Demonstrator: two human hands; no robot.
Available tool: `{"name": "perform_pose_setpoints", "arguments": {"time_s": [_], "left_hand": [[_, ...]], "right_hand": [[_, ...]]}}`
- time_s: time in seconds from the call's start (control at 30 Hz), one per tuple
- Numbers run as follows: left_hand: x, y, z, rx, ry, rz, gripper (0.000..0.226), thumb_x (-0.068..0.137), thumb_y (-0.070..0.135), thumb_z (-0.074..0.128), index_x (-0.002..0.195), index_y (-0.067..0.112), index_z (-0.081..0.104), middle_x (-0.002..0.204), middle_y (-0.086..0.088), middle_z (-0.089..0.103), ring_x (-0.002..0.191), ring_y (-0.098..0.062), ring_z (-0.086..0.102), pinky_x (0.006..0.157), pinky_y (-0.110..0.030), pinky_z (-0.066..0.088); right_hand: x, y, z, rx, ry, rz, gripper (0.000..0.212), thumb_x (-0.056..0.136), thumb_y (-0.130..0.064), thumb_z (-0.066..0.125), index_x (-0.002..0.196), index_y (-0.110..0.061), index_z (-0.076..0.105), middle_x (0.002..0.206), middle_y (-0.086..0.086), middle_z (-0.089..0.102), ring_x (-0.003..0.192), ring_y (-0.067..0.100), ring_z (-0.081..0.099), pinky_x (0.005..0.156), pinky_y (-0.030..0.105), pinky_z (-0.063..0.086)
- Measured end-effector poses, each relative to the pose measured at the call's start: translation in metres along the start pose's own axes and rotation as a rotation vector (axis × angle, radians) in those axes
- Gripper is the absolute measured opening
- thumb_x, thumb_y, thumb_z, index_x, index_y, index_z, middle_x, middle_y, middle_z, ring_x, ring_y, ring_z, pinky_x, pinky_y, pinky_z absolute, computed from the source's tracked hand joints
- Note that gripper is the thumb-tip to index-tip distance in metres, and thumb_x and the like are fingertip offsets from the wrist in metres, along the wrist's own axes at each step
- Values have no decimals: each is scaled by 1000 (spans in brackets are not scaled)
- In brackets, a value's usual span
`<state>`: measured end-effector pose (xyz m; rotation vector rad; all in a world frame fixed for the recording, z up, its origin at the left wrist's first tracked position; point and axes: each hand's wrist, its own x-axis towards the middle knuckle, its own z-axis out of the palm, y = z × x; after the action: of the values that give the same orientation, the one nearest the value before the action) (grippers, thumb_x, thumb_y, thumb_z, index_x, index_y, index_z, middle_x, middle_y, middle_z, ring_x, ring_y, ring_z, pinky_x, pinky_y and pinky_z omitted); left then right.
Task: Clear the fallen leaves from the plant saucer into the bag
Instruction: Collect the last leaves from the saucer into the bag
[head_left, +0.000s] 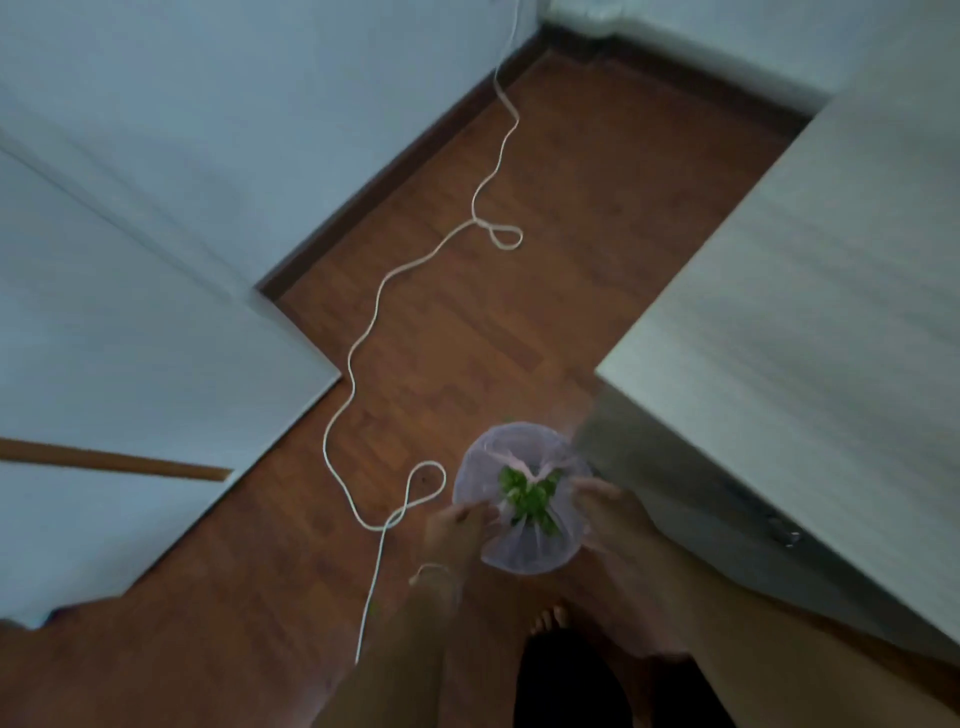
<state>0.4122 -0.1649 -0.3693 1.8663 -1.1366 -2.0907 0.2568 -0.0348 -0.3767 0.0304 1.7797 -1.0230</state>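
Two bare hands held a thin, translucent pale bag between them, above a brown wood-pattern floor. The left hand gripped the bag's left side, fingers closed on the plastic near its gathered top. The right hand gripped the right side in like manner, fingertips pinching the film. The frame was blurred, so finer finger positions could not be determined.

Green leaves were visible inside the bag, bunched at its centre beneath the puckered folds. The bag appeared rounded and was held clear of the floor, just beside the corner of a light-topped table on the right.

A thin bracelet sat on the left wrist. One bare foot showed below the bag. A white cord ran in loops across the floor from the far wall toward the near edge. No plant saucer was identifiable in this view.
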Motion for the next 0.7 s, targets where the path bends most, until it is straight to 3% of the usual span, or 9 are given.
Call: {"name": "perform_pose_setpoints", "arguments": {"time_s": [0.07, 0.1, 0.17, 0.27, 0.33, 0.43, 0.53, 0.6, 0.7], "left_hand": [[-26, 23, 0, 67, 7, 78, 16, 85, 4, 61, 77, 3, 75, 73, -16, 70, 70, -34, 70, 62, -31, 56], [-42, 34, 1, 72, 7, 98, 16, 86, 3, 59, 86, 0, 74, 72, -14, 70, 66, -31, 69, 60, -30, 56], [-71, 55, 7, 40, 5, 129, 19, 91, -2, 52, 98, -4, 70, 75, -14, 72, 65, -26, 68, 59, -31, 58], [-116, 94, 29, -113, 7, 254, 26, 95, -2, 44, 94, 7, 68, 97, -24, 71, 85, -34, 72, 83, -44, 59], [-164, 125, 61, -266, -89, 303, 27, 95, -6, 38, 96, 4, 62, 98, -21, 68, 82, -28, 74, 79, -36, 59], [-232, 155, 117, -276, -279, 410, 26, 91, -10, 38, 99, -1, 61, 90, -17, 75, 86, -27, 74, 81, -32, 59], [-275, 155, 177, -19, -405, 579, 19, 86, -8, 54, 98, 1, 66, 89, -13, 76, 88, -26, 74, 77, -28, 60], [-288, 145, 219, 293, -487, 694, 28, 82, -11, 59, 100, 10, 68, 95, -5, 74, 91, -18, 73, 75, -20, 59], [-298, 121, 271, 786, -605, 820, 41, 85, -7, 60, 116, 20, 63, 118, 3, 66, 116, -16, 62, 98, -28, 49]], "right_hand": [[-45, -27, -7, -49, -26, -135, 13, 81, -28, 67, 83, -17, 75, 82, 3, 68, 77, 15, 66, 79, 46, 54], [-62, -37, -11, -60, -20, -172, 9, 87, -13, 68, 92, -11, 75, 78, 0, 66, 70, 4, 65, 76, 39, 51], [-94, -55, -22, -60, -36, -257, 21, 91, 8, 59, 108, -1, 66, 85, 0, 65, 67, -10, 66, 76, 18, 50], [-150, -80, -40, -84, -80, -365, 20, 86, -12, 64, 105, -16, 71, 101, 0, 73, 84, -10, 67, 81, 14, 50], [-188, -94, -66, -47, -45, -460, 22, 85, -22, 64, 104, -27, 72, 108, -3, 75, 94, -4, 69, 86, 18, 52], [-236, -106, -121, -3, 85, -521, 23, 89, -15, 63, 104, -29, 75, 103, -12, 78, 97, -2, 70, 87, 17, 52], [-281, -97, -190, 27, 258, -548, 19, 90, -20, 65, 102, -28, 76, 89, -31, 73, 80, -7, 67, 73, 10, 46], [-307, -75, -241, 41, 421, -571, 16, 90, -26, 66, 101, -31, 76, 83, -28, 71, 70, -3, 63, 67, 11, 44], [-336, -27, -315, -22, 653, -557, 16, 87, -36, 68, 103, -38, 72, 100, -14, 71, 87, -3, 65, 77, 16, 51]]}}
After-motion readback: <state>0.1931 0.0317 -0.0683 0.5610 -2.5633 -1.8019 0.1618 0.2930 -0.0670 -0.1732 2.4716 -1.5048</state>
